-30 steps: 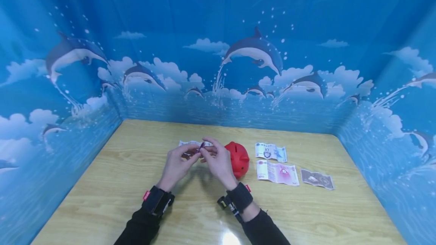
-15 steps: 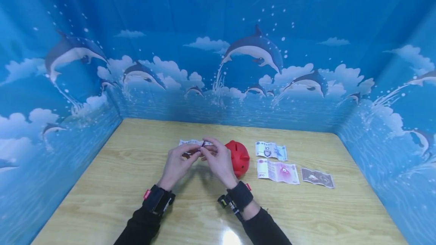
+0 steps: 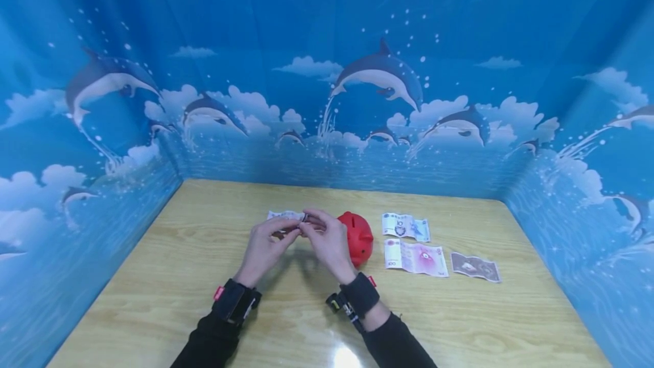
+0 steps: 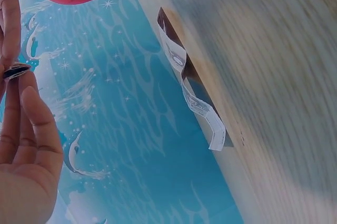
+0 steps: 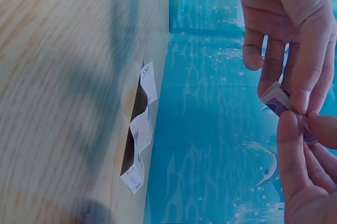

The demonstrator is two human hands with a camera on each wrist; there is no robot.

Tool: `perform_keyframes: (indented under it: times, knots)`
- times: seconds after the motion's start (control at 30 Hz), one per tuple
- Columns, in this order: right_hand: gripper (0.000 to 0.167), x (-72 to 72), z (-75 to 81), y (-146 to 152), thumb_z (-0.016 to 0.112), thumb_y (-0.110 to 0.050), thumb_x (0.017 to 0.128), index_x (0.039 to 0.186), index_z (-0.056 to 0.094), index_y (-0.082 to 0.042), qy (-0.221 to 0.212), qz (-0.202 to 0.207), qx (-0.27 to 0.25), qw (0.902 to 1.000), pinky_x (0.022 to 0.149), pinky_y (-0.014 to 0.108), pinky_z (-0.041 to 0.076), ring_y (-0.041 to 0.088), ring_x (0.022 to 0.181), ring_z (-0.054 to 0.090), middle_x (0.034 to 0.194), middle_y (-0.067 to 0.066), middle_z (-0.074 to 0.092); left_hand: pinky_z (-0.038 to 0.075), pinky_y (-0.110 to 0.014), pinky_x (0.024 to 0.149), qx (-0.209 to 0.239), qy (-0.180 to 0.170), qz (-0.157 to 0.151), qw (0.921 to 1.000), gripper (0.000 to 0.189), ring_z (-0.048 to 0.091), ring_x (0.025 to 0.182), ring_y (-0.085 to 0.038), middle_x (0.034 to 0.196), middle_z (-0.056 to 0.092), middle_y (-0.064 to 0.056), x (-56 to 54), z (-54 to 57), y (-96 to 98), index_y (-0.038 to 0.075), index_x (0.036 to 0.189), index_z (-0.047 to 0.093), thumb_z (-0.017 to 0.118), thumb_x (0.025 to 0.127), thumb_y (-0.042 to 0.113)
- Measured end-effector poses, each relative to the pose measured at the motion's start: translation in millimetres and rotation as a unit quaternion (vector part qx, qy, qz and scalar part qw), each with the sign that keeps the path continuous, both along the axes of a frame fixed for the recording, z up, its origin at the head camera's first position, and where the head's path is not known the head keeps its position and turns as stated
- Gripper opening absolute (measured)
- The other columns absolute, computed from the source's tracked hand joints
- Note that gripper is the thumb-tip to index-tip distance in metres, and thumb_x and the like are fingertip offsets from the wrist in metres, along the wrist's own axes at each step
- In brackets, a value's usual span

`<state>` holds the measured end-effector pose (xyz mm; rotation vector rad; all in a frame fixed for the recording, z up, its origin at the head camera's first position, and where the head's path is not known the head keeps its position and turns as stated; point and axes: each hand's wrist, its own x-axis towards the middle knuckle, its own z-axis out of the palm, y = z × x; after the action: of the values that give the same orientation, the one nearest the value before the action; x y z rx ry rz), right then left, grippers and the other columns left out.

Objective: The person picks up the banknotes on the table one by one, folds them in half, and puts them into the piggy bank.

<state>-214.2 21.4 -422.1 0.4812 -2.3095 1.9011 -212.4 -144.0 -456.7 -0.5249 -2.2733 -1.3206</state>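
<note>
A small folded purple-and-white banknote [image 5: 279, 99] is held between my two hands above the table. My left hand [image 3: 265, 247] pinches one end between thumb and fingers. From the other side, my right hand [image 3: 328, 244] pinches it too; both sets of fingertips meet there. In the left wrist view the folded banknote [image 4: 17, 71] appears edge-on, its layers close together. Just right of my right hand stands a red piggy bank [image 3: 360, 238], slot on top. Behind the hands lies a wavy banknote marked 20 [image 5: 141, 129], partly hidden in the head view.
Right of the piggy bank lie a 10 banknote [image 3: 406, 227], a pink 100 banknote [image 3: 416, 258] and a brownish-grey banknote [image 3: 476, 267]. The wooden table [image 3: 168, 277] is bordered by a blue dolphin-print curtain [image 3: 327, 169] at the back and sides.
Both hands stay nearly in place. The dark bit of the folded banknote between the fingertips shows less now, as the fingers shift slightly around it.
</note>
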Motion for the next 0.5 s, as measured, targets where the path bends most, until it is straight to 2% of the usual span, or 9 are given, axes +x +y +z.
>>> perform_keyframes:
  times: [0.07, 0.2, 0.37, 0.5]
  knots:
    - [0.032, 5.2, 8.7, -0.3, 0.066, -0.005, 0.092, 0.123, 0.064, 0.003, -0.001, 0.000, -0.001, 1.0000, 0.077, 0.029, 0.060, 0.031, 0.098, 0.071, 0.112, 0.022, 0.070, 0.058, -0.025, 0.066, 0.000, 0.001, -0.001, 1.0000, 0.024, 0.069, 0.087, -0.015, 0.102, 0.075, -0.004, 0.0, -0.2, -0.5, 0.012, 0.109, 0.076, 0.075, 0.085, 0.009]
    - [0.031, 4.5, 6.6, -1.0, 0.065, -0.003, 0.093, 0.123, 0.064, 0.004, 0.002, 0.003, -0.018, 0.9998, 0.077, 0.037, 0.060, 0.033, 0.096, 0.071, 0.112, 0.024, 0.070, 0.058, -0.025, 0.066, 0.001, 0.004, -0.003, 1.0000, 0.024, 0.069, 0.086, -0.017, 0.103, 0.075, -0.005, 0.1, -0.1, -0.8, 0.011, 0.108, 0.076, 0.075, 0.084, 0.007]
    - [0.028, 5.0, 7.6, -1.0, 0.064, -0.002, 0.092, 0.120, 0.064, 0.005, -0.005, 0.011, -0.041, 0.9991, 0.078, 0.040, 0.060, 0.035, 0.095, 0.071, 0.109, 0.026, 0.070, 0.058, -0.026, 0.066, -0.001, 0.011, -0.003, 0.9999, 0.024, 0.070, 0.086, -0.018, 0.103, 0.075, -0.006, 0.1, 0.3, -0.5, 0.011, 0.107, 0.076, 0.074, 0.084, 0.005]
    - [0.024, 4.0, 6.9, -1.1, 0.065, -0.001, 0.091, 0.114, 0.065, 0.005, -0.013, 0.011, -0.051, 0.9986, 0.079, 0.046, 0.059, 0.036, 0.094, 0.071, 0.105, 0.025, 0.071, 0.058, -0.025, 0.067, -0.004, -0.001, -0.003, 1.0000, 0.024, 0.069, 0.085, -0.016, 0.101, 0.075, -0.005, 0.1, 1.0, -0.3, 0.011, 0.108, 0.074, 0.073, 0.086, 0.005]
